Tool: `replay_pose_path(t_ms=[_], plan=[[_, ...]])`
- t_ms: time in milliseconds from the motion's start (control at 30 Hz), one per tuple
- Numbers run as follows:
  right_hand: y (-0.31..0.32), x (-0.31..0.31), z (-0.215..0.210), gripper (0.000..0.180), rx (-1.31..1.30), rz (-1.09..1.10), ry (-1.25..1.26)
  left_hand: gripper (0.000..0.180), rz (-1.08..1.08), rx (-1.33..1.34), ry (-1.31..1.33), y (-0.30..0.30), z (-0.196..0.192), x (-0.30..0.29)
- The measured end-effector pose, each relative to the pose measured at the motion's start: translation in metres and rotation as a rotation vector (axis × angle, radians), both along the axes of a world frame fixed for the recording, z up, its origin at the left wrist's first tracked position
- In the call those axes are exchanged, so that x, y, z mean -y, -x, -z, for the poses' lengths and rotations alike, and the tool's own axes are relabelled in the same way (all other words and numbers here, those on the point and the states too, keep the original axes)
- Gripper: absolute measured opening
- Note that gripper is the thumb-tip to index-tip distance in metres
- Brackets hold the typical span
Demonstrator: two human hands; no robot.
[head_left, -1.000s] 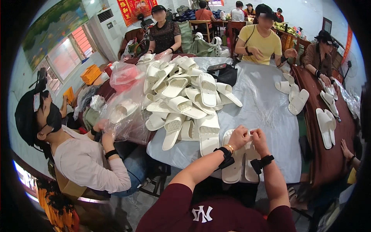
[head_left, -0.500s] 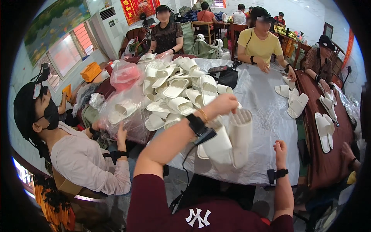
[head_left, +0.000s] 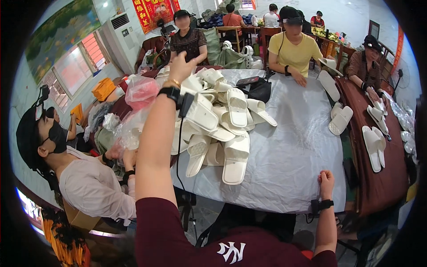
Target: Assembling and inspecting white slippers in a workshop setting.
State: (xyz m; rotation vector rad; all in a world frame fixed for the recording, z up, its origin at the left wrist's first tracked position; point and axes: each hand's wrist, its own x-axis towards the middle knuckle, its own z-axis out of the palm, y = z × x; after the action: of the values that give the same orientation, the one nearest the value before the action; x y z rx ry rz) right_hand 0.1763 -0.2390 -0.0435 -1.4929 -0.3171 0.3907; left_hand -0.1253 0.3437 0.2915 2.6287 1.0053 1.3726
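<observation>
1. While the left hand [head_left: 180, 66] reaches out over the slipper pile [head_left: 218, 120], fingers spread and holding nothing, keep that arm high so it clears the stack.
2. Keep the right hand [head_left: 326, 180] curled shut on the table [head_left: 289, 155] edge; whether it pinches anything cannot be told.
3. Half a second ago the left hand carried a slipper pair; that pair is now gone from it.

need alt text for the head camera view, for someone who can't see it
The person's left hand reaches out over a pile of white slippers on a table covered in grey cloth, while the right hand rests closed at the near edge. Other people sit around the table.
</observation>
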Motion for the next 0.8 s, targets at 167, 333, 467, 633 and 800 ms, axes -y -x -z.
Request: replay_pose_path(t_ms=[167, 333, 467, 633, 800], plan=[[-0.002, 0.007, 0.004, 0.008, 0.015, 0.034, 0.011, 0.056, 0.088, -0.169, 0.175, -0.023, 0.096, 0.072], [0.0, 0.006, 0.004, 0.008, 0.028, 0.043, 0.003, 0.066, 0.108, -0.365, 0.048, -0.014, 0.189, 0.198], [0.004, 0.005, 0.001, 0.008, 0.07, 0.04, 0.012, 0.068, 0.168, -0.493, 0.012, -0.002, 0.233, 0.264], [0.012, 0.001, -0.008, 0.008, 0.097, 0.05, 0.053, 0.07, 0.274, -0.655, 0.094, 0.013, 0.266, 0.279], [0.006, 0.009, -0.002, 0.009, 0.065, 0.037, 0.02, 0.072, 0.254, -0.702, 0.105, 0.011, 0.261, 0.274]])
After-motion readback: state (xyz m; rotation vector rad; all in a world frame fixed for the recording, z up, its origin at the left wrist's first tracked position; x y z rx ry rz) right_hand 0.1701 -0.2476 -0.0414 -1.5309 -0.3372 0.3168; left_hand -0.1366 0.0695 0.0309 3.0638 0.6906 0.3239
